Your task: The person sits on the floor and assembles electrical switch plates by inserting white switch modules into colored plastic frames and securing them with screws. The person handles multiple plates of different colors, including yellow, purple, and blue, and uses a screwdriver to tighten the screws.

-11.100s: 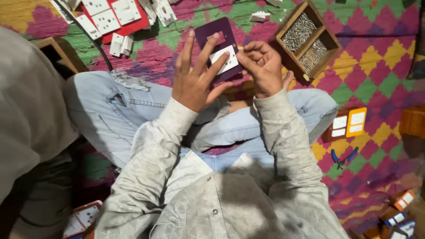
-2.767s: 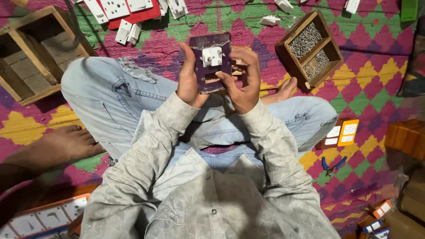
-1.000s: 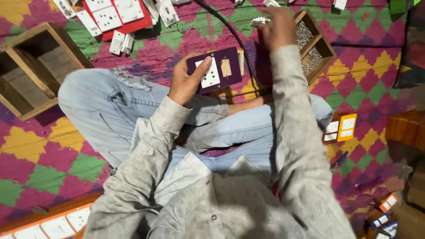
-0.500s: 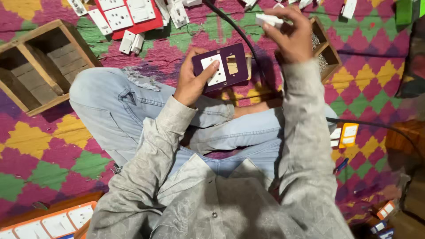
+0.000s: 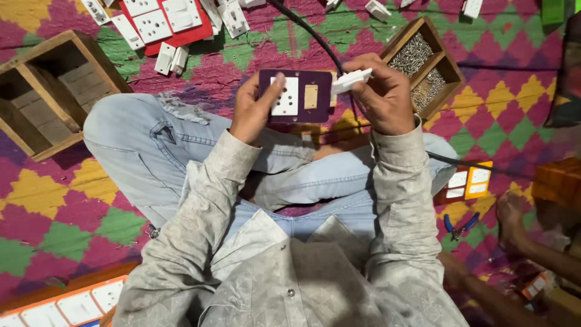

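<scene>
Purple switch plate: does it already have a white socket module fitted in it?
Yes, a white socket module sits in the purple plate beside an open slot.

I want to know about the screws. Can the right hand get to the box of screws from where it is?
Probably yes. The screw box sits open just beyond the right hand, with nothing between them. But that hand already pinches a white part, so its fingers aren't free for picking up screws.
</scene>
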